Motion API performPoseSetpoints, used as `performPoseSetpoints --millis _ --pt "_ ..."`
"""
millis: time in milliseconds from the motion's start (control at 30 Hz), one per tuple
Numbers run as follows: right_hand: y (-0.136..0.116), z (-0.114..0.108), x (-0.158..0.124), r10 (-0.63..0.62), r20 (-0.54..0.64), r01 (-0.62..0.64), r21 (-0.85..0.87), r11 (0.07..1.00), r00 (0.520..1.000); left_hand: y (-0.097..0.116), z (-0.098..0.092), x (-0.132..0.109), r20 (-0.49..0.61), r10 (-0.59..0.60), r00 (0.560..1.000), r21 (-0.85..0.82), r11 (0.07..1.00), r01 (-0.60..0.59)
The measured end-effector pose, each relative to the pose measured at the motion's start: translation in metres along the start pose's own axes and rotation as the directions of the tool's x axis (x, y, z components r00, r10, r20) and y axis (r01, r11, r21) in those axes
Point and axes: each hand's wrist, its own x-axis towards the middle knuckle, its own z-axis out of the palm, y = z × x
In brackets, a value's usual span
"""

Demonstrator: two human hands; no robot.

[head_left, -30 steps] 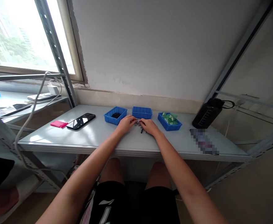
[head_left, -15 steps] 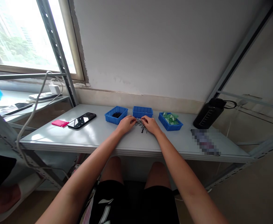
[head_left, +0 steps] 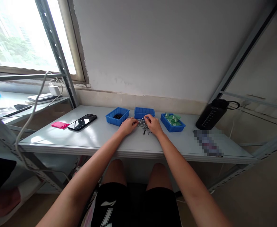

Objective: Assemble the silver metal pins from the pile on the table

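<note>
A loose heap of small silver metal pieces [head_left: 143,124], screw-like in shape, lies on the table between my hands, with a small dark piece at its near edge. My left hand [head_left: 128,126] rests at the heap's left side, fingers curled and closed; whatever is in its fingertips is too small to make out. On the other side, my right hand [head_left: 153,124] is closed in a pinch at the heap's upper right, and a thin silver piece seems to show at its fingertips. Just behind the hands stands a blue bin [head_left: 144,111], its floor partly hidden.
Left of it, another blue bin [head_left: 110,119] holds black parts; at right, a blue bin [head_left: 175,128] holds green packets. A phone [head_left: 83,122] and pink item [head_left: 60,125] lie left. A black bottle [head_left: 211,115] and blurred flat object [head_left: 208,143] are right.
My right hand's fingertips have lifted and drawn slightly away from my left hand, so more of the silver heap shows between them. My left hand has barely moved.
</note>
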Motion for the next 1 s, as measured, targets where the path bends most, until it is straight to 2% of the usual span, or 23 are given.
performPoseSetpoints --millis 200,400,700,1000 --pt "-0.0002 0.0015 -0.0011 -0.011 0.033 0.011 -0.006 1.000 0.999 0.0007 -0.0001 -0.0004 -0.020 -0.038 0.999 -0.012 0.999 0.038" --pt "-0.0005 0.0019 -0.0008 -0.009 0.029 0.010 -0.014 1.000 1.000 0.0023 -0.0012 0.0001 0.027 0.018 0.999 -0.023 1.000 -0.017" --pt "-0.0026 0.0016 -0.0012 -0.026 0.055 0.027 -0.015 1.000 0.998 0.0001 0.0010 0.0007 0.029 0.032 0.999 -0.034 0.999 -0.031" --pt "0.0032 0.0010 -0.0009 -0.009 0.069 0.013 -0.066 0.998 0.998 0.0039 -0.0059 -0.0015 -0.091 -0.009 0.996 -0.042 0.999 0.005"
